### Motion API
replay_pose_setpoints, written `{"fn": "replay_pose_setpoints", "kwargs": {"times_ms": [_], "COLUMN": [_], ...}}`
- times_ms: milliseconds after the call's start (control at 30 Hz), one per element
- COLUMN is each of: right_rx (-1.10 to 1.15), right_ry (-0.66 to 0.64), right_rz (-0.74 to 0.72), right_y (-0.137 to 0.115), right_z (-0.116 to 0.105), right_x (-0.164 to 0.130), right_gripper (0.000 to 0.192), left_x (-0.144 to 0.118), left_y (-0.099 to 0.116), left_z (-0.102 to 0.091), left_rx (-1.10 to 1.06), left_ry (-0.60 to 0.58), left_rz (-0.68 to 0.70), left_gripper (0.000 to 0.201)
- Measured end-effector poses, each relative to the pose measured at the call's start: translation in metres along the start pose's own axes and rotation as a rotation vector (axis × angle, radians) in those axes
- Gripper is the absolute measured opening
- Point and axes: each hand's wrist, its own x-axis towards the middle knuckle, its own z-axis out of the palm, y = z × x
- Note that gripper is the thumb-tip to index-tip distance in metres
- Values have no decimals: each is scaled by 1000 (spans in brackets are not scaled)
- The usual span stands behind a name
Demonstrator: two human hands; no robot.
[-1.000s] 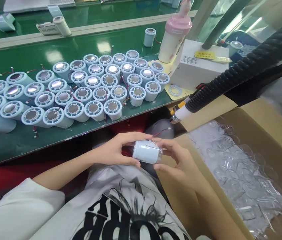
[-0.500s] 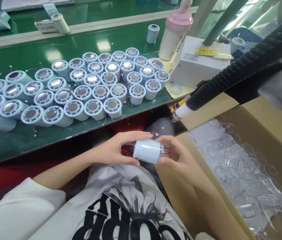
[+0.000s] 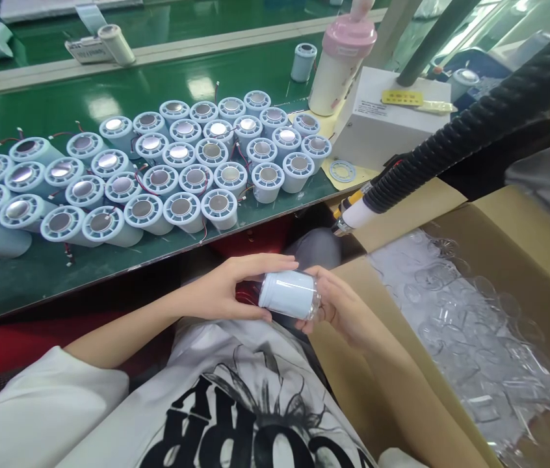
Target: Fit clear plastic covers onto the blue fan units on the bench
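So the white cylinder housing [image 3: 288,294] sits sideways over the lap, just below the edge of the green bench [image 3: 84,104], pinched from both ends. The left hand [image 3: 229,289] wraps its closed end, thumb under and fingers arched over the top. The right hand [image 3: 340,305] is closed around the other end, where a clear plastic cap [image 3: 313,304] looks pressed onto the rim. Can't honestly tell if that cap is fully seated, since the fingers cover most of it.

My take on doing this bit well: keep the housing square between both palms and push the cap on evenly, not tilted, and keep the thin lead out of the seam.

Around it: a cardboard box [image 3: 509,227] on the right full of more clear caps [image 3: 470,338], a black corrugated hose with a white nozzle [image 3: 357,214] hanging just above the box flap, and a big cluster of the same housings [image 3: 158,169] standing face-up on the bench. Pink-lidded bottle [image 3: 340,62] and a white box [image 3: 392,117] sit further back.

Versus a second ago: the red wire that stuck up near the right fingers isn't visible now, and that hand has curled tighter over the cap end. The housing is in pretty much the same spot.
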Motion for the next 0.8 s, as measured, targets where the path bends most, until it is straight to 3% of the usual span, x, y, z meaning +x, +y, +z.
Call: {"fn": "replay_pose_setpoints", "kwargs": {"times_ms": [300,467,567,667,800], "right_rx": [96,145,111,-2,-422], "right_ry": [-16,-124,-158,-131,75], "right_rz": [128,256,281,116,-540], "right_y": [-1,-5,-4,3,14], "right_z": [7,8,8,6,-2], "right_x": [2,1,2,1,-4], "right_gripper": [51,64,71,74,64], "left_x": [0,2,1,0,-2], "left_y": [-1,1,4,11,16], "left_z": [1,2,4,8,9], "left_rx": [-90,-32,-66,-160,-308], "left_ry": [9,15,30,56,81], "left_rz": [23,71,24,-98,-267], "left_gripper": [77,74,69,66,66]}}
